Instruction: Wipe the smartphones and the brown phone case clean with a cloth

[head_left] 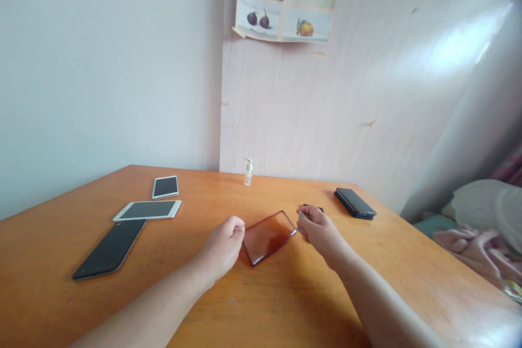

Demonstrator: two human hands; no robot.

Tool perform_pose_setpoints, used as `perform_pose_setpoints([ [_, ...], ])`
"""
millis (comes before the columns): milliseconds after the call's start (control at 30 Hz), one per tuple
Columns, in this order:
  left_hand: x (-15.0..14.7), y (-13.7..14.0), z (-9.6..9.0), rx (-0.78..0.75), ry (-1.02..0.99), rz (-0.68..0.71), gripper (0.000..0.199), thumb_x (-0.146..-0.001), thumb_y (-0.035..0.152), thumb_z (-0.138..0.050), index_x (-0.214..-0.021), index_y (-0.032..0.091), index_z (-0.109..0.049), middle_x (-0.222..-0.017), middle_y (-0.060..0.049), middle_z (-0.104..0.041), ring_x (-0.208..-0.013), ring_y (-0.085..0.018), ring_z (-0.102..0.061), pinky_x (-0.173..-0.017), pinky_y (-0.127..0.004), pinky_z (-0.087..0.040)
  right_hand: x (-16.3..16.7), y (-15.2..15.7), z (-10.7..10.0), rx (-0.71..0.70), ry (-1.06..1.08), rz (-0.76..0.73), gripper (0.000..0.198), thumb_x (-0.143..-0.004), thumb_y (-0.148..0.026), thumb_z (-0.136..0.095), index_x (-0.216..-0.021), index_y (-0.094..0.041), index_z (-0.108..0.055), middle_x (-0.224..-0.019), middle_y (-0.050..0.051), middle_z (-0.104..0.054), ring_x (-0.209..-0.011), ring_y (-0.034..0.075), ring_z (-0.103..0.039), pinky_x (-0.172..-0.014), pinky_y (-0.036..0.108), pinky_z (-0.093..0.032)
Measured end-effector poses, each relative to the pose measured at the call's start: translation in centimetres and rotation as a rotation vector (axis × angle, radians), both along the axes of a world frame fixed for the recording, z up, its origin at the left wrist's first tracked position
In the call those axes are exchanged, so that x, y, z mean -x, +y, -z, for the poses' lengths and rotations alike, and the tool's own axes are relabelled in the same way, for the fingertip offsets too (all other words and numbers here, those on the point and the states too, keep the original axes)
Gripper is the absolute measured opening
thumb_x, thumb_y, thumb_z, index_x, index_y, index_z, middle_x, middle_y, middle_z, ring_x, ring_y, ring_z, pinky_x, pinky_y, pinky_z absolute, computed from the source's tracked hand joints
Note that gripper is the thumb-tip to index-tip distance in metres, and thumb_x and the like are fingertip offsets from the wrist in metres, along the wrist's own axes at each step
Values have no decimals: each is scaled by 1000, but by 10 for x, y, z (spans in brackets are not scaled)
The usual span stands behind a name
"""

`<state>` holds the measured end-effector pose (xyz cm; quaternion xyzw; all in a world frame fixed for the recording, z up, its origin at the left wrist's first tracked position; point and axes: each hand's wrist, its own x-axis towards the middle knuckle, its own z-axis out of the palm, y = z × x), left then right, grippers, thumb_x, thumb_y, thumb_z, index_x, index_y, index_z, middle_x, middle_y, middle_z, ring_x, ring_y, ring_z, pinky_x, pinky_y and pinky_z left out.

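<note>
A see-through, brownish-looking phone case (269,236) is held tilted just above the wooden table, between my hands. My left hand (225,247) is closed on its left edge, with the fingertips curled out of sight. Close to the case's right corner, my right hand (322,231) pinches a small pale grey piece (300,216), perhaps a bit of cloth or wipe. Whether those fingers also touch the case, I cannot tell. Partly hidden behind my right hand lies a small dark object (319,209) on the table.
On the left of the table (244,310) lie a small white tablet (165,187), a larger white tablet (149,210) and a black tablet (110,250). A clear pump bottle (248,173) stands at the back. Stacked dark devices (354,203) lie at right, near the edge.
</note>
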<state>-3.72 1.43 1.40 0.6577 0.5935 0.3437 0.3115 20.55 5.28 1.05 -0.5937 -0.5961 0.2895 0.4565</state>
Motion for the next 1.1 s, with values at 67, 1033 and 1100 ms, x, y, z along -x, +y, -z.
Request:
perform_pose_setpoints([
  [67, 2, 1, 3, -129, 170, -1, 31, -91, 44, -39, -104, 20, -55, -105, -9, -66, -102, -21, -62, -90, -36, -47, 1, 2, 6, -27, -94, 1, 23, -77, -36, -53, -89, -19, -62, -66, -2, -56, -58, 13, -49, -55, 24, -37],
  [1033, -8, -13, 4, -238, 485, 134, 48, -64, 39, -71, -104, 20, -52, -105, -10, -60, -103, -29, -57, -87, -38, -45, 37, -29, 4, -310, -568, -553, 28, -85, -9, -50, -91, -23, -73, -90, 4, -66, -90, 17, -60, -83, 27, -45],
  [1100, -9, -13, 3, -228, 478, 130, 53, -62, 41, -73, -105, 20, -52, -107, -11, -60, -105, -30, -56, -89, -39, -45, 20, -11, 9, -266, -661, -330, 24, -85, -13, -51, -88, -22, -74, -88, 5, -65, -88, 18, -60, -82, 29, -45],
])
